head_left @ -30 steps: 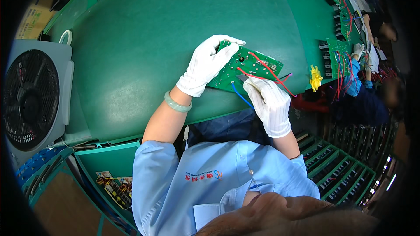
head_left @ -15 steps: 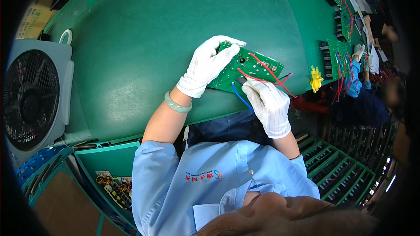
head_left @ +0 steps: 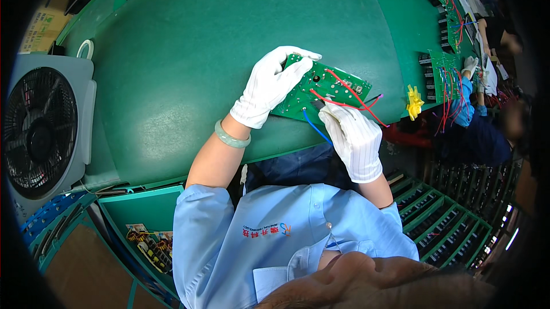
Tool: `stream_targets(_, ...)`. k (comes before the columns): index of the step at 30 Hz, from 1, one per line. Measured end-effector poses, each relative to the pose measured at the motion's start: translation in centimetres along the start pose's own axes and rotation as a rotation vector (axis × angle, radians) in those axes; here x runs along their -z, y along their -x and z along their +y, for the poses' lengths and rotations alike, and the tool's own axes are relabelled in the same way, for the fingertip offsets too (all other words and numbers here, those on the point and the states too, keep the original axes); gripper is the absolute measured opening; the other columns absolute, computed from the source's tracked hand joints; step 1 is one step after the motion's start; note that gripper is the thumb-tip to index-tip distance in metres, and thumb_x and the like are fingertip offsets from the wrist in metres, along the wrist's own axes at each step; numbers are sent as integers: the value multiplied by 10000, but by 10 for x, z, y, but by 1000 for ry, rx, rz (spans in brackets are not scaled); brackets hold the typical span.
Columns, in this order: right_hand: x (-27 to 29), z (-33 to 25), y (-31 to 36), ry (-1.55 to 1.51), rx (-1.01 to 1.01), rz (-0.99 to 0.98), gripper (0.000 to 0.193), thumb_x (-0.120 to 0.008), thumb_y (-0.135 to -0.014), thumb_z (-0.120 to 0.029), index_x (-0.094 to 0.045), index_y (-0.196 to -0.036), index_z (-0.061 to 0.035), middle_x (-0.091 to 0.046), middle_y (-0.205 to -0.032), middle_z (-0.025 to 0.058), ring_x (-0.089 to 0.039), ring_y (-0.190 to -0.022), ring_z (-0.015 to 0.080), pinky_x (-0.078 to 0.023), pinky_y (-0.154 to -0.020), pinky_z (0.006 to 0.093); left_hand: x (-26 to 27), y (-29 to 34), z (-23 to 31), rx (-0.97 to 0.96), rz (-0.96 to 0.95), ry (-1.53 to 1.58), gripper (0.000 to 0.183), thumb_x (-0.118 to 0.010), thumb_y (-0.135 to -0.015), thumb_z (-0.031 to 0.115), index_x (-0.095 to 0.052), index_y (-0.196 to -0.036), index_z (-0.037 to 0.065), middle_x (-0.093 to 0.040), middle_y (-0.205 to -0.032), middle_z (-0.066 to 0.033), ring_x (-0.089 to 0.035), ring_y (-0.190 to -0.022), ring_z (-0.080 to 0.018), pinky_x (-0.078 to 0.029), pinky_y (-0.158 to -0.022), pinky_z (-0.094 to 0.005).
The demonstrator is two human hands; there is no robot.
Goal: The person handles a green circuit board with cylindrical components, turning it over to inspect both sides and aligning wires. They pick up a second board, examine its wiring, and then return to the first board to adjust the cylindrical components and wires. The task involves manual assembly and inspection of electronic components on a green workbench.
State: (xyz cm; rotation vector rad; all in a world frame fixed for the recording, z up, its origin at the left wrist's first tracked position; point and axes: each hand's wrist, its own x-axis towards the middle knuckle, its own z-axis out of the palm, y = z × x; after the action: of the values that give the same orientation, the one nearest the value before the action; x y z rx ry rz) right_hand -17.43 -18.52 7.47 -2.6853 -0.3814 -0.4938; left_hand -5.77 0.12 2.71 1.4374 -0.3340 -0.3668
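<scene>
A green circuit board [head_left: 321, 92] with red, blue and black wires lies at the near edge of the green workbench [head_left: 189, 57]. My left hand [head_left: 270, 84], in a white glove with a pale green bangle on the wrist, rests over the board's left end and grips it. My right hand [head_left: 354, 137], also gloved, pinches a small dark part on the board's near edge, where the red and blue wires meet.
A grey box fan [head_left: 40, 125] stands at the left. A roll of tape [head_left: 85, 49] lies at the bench's far left. More wired green boards [head_left: 441, 74] and a yellow part [head_left: 413, 102] sit to the right, where another person's gloved hand [head_left: 471, 67] works. Green racks [head_left: 458, 229] stand below right.
</scene>
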Motion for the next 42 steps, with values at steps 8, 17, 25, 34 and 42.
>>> stream_targets(8,-2,9,9,-6,97,56,269,-814,-798,-123,-729,-1053,-99,-709,-872,48,-661,-696,196,-471,-542,319,0,0,0,-1,6,22,214,-550,-1027,83,-593,-1192,-47,-682,-1200,-149,-654,-1054,-150,-552,-921,-295)
stream_targets(17,-13,13,13,-11,113,128,315,-825,-757,-69,-728,-1055,-100,-686,-876,45,-657,-726,216,-478,-562,324,0,-1,-1,-13,19,-1,224,-545,-1032,91,-592,-1195,-55,-677,-1209,-157,-656,-1069,-163,-544,-937,-297)
stream_targets(25,-11,12,10,-164,79,49,266,-820,-763,-85,-740,-1016,-93,-684,-838,60,-659,-721,219,-514,-594,326,-1,0,2,0,10,18,220,-541,-1030,77,-587,-1200,-55,-675,-1217,-159,-653,-1077,-163,-543,-940,-295)
stream_targets(34,-10,15,12,-62,83,96,297,-811,-777,-91,-745,-1066,-105,-685,-848,39,-647,-694,203,-484,-551,325,-1,-2,2,7,3,26,226,-537,-1035,97,-591,-1198,-50,-674,-1224,-157,-654,-1066,-156,-544,-932,-296)
stream_targets(42,14,13,12,-142,251,-109,241,-796,-802,-84,-711,-1027,-83,-713,-886,46,-672,-700,213,-493,-555,324,0,-1,4,2,6,17,249,-505,-1052,131,-597,-1199,-48,-675,-1224,-154,-653,-1073,-159,-528,-955,-300)
